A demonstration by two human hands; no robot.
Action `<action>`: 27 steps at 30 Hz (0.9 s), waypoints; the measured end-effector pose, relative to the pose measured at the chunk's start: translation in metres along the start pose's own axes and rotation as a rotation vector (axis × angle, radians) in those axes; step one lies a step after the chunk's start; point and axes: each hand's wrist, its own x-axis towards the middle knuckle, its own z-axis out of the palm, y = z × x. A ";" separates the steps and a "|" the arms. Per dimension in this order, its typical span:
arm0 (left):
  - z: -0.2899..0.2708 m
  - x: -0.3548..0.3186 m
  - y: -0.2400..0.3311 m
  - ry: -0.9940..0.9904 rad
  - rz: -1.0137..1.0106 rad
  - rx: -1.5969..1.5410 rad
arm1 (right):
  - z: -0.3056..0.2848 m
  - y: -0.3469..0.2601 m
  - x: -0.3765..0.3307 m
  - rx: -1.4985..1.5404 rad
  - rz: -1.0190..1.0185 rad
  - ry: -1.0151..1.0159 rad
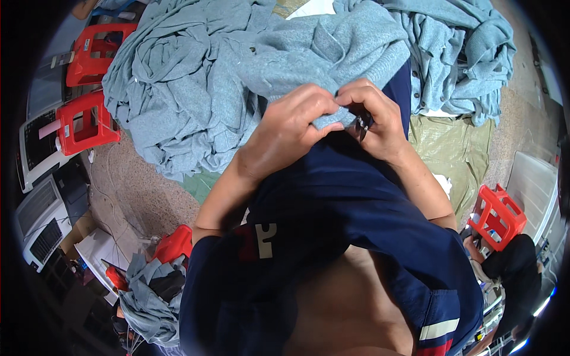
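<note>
A grey-blue knit cardigan (323, 56) lies across my lap, its ribbed edge toward the right. My left hand (297, 113) is closed, pinching a small fold of that knit between thumb and fingers. Close beside it, my right hand (374, 115) is curled with thumb and forefinger meeting at the same fold. Inside the right palm sits a small dark tool with shiny tips, which looks like thread snips (361, 126); the fingers partly hide it. The two hands almost touch.
A big heap of grey-blue knits (184, 89) spreads at the left, and another pile (463, 53) lies at the right on an olive sheet (451, 148). Red stools (89, 124) stand at the left, another red stool (499, 216) at the right. Behind it sits another person (516, 279).
</note>
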 end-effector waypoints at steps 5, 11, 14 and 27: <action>0.002 -0.010 -0.006 0.107 0.090 0.050 | -0.003 0.004 0.006 0.025 0.002 -0.080; 0.020 -0.016 -0.016 0.241 0.195 0.017 | -0.003 0.009 0.003 0.107 0.155 -0.066; 0.025 -0.019 -0.018 0.270 0.229 0.143 | -0.001 0.008 0.008 0.161 0.192 -0.055; -0.059 -0.061 -0.251 0.439 -0.754 0.632 | -0.170 0.066 0.216 -0.384 0.511 0.032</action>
